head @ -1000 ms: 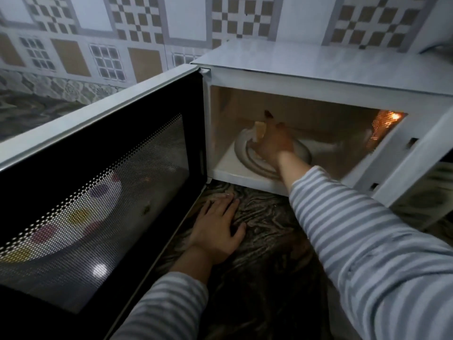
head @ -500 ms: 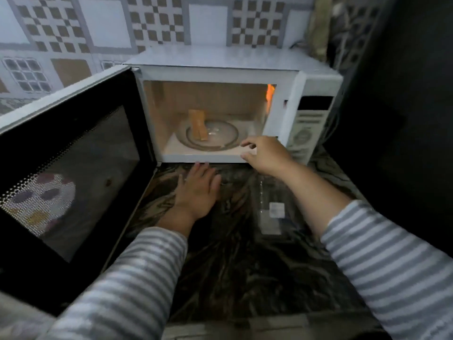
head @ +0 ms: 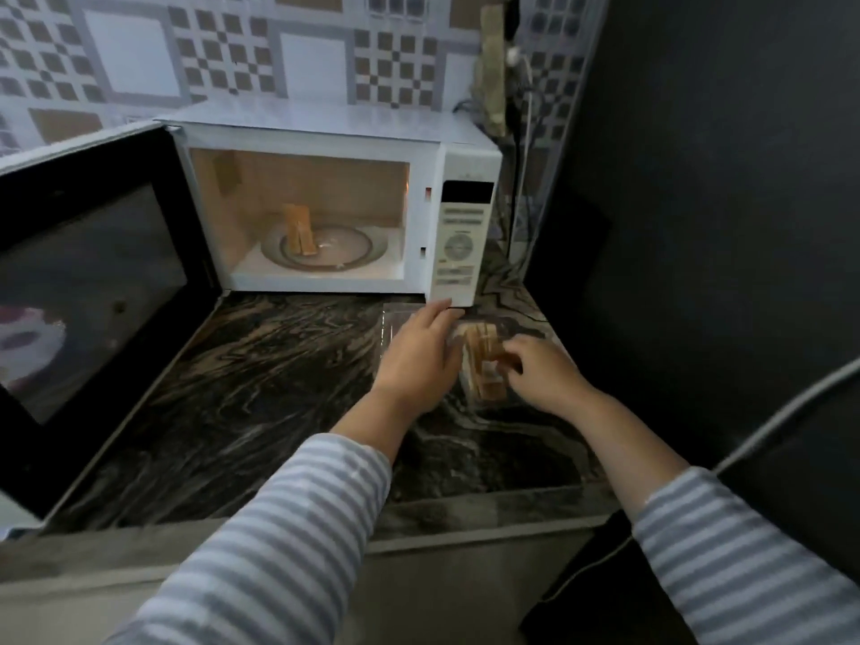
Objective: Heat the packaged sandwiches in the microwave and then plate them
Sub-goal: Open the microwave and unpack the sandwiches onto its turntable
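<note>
Both hands have left the microwave front since half a second ago and now meet over a packaged sandwich (head: 486, 365) on the counter, just in front of the control panel. I see that sandwich standing in a clear plastic pack (head: 395, 325), its layered brown edge facing up, between my two hands. My right hand (head: 542, 372) has its fingers curled together and pinched on the right side of the sandwich. My left hand (head: 421, 353) lies flat with fingers spread loosely, palm down, touching the pack's left side and partly covering the clear plastic; I cannot tell whether it actually grips anything.

A second sandwich (head: 300, 228) stands upright on the glass turntable (head: 353, 249) inside the microwave (head: 325, 132), toward the left of the lit cavity. I see the microwave door (head: 93, 281) swung wide open to the left, its dark window reflecting a pale plate with coloured spots. The control panel (head: 460, 244) sits on the right side of the oven, just above my left fingertips.

Everything rests on a dark marbled countertop (head: 260, 365). Behind the oven runs a patterned tile wall (head: 232, 53), with cables (head: 523, 179) hanging down at the right corner beside a dark wall. Striped sleeves (head: 288, 528) cover both my forearms.
</note>
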Action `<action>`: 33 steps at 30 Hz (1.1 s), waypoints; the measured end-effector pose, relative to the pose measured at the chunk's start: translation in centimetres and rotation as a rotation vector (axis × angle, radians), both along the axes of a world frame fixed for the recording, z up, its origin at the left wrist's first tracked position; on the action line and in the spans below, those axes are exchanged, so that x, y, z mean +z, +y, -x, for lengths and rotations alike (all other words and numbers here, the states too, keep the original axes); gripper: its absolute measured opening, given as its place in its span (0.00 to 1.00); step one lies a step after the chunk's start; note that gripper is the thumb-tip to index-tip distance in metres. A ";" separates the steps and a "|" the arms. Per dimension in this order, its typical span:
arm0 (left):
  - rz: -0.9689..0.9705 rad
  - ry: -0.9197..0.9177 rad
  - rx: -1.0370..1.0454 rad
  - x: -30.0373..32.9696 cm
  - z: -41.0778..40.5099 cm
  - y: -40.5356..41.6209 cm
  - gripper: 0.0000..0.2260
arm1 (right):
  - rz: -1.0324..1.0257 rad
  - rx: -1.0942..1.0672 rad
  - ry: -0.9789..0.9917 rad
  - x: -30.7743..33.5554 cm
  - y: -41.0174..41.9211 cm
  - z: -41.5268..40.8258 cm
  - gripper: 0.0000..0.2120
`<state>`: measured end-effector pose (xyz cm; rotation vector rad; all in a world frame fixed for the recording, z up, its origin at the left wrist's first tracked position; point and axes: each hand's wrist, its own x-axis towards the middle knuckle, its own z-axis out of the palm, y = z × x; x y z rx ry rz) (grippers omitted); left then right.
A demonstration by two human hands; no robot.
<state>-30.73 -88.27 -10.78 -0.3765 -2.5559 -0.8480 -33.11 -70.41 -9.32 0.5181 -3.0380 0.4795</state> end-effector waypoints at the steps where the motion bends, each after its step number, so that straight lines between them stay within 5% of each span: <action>1: -0.035 -0.009 -0.015 -0.7 -0.6 1.2 0.20 | 0.010 0.019 -0.002 -0.7 0.7 -0.3 0.12; 16: -0.021 -0.299 0.178 -8.6 -2.9 6.7 0.35 | 0.215 0.274 0.302 -8.0 4.0 -0.9 0.06; 33: 0.120 -0.432 0.327 -7.8 -2.1 7.5 0.33 | 0.300 0.284 0.434 -9.9 3.9 -1.1 0.11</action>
